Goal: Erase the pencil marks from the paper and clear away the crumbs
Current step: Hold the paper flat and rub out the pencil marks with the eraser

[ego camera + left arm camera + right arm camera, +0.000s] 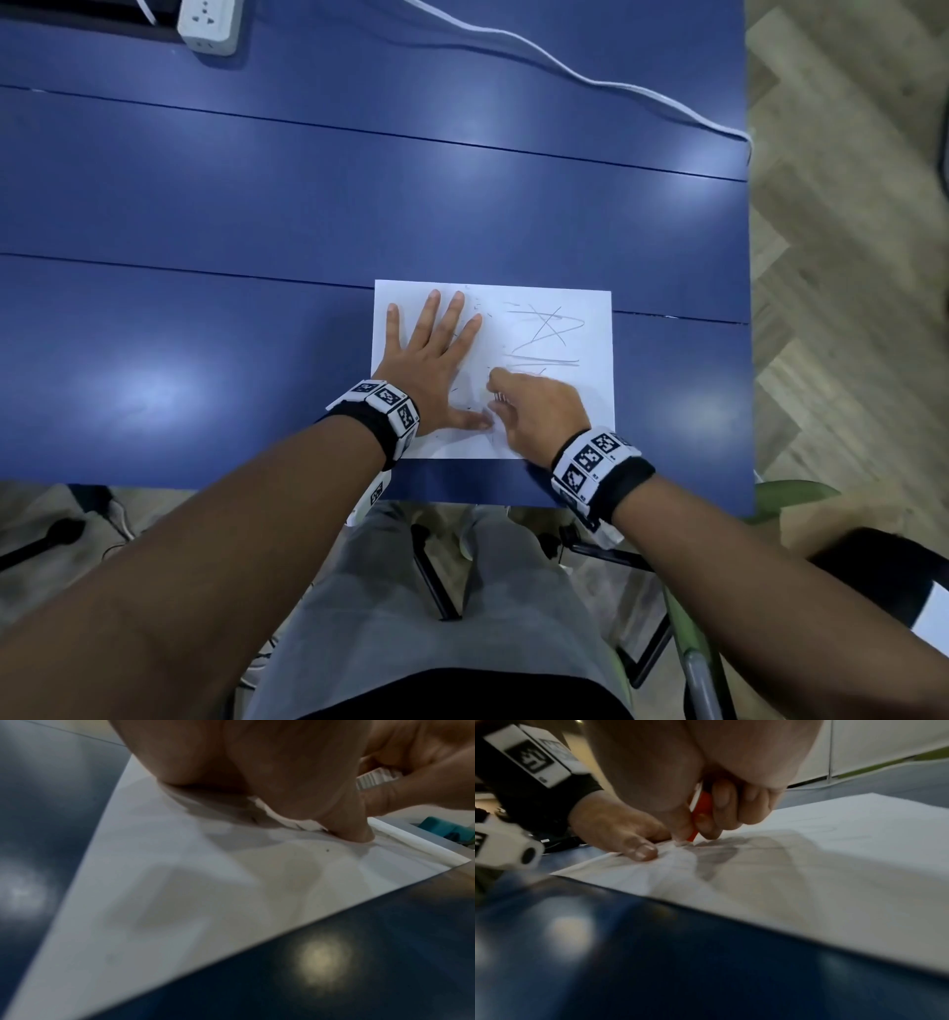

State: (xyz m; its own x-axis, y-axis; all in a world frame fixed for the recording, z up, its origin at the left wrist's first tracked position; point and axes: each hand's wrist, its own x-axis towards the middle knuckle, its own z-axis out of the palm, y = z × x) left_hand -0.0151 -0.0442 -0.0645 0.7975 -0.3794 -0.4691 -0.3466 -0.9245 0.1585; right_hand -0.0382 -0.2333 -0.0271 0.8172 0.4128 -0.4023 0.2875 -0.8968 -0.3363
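Head: eraser [700, 815] in R hand [539, 411].

The work surface is a blue table [318, 205] made of panels with dark seams running across it; ceiling lights reflect off it as pale patches. A white power strip [209, 23] sits at the far left edge. A white cable [575, 72] snakes across the far right corner and drops over the side. Beyond the right edge lies herringbone wood flooring [842, 257]. A green chair frame [688, 652] stands beside the near edge.
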